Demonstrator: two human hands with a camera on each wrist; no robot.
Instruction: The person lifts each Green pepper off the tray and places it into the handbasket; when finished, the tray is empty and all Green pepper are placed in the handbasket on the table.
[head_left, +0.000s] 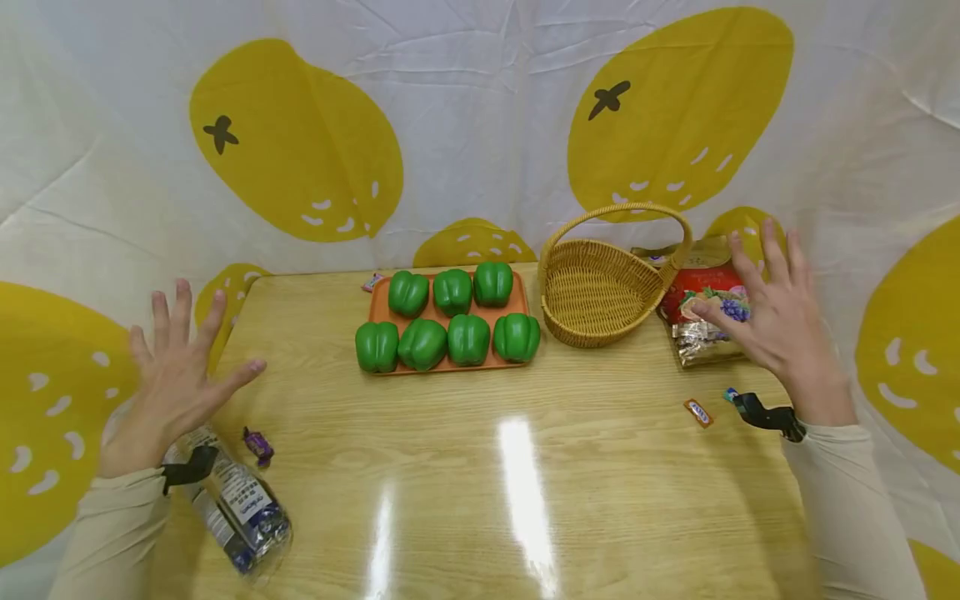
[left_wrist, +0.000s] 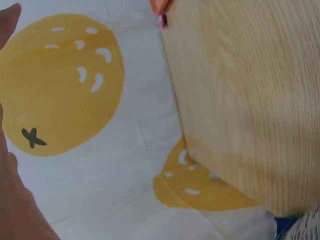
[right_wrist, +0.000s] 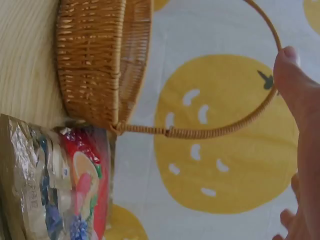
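Observation:
My left hand (head_left: 172, 375) is raised with its fingers spread, over the left side of the table near a clear package with blue and white labels (head_left: 236, 496). Nothing is in it. My right hand (head_left: 787, 325) also has spread fingers and holds nothing; in the head view it overlaps a red and gold candy bag (head_left: 705, 292). Beside that bag stands a wicker basket (head_left: 600, 292) with a tall handle, its inside bare. Left of the basket, several green bell peppers (head_left: 468, 339) sit in two rows on an orange tray (head_left: 480, 313).
A purple wrapped candy (head_left: 258, 447) lies by the clear package. Two small wrapped candies, an orange one (head_left: 698, 412) and a blue one (head_left: 731, 395), lie below the candy bag. Another candy (head_left: 372, 282) is behind the tray's left corner. A lemon-print cloth (head_left: 480, 125) hangs behind the table.

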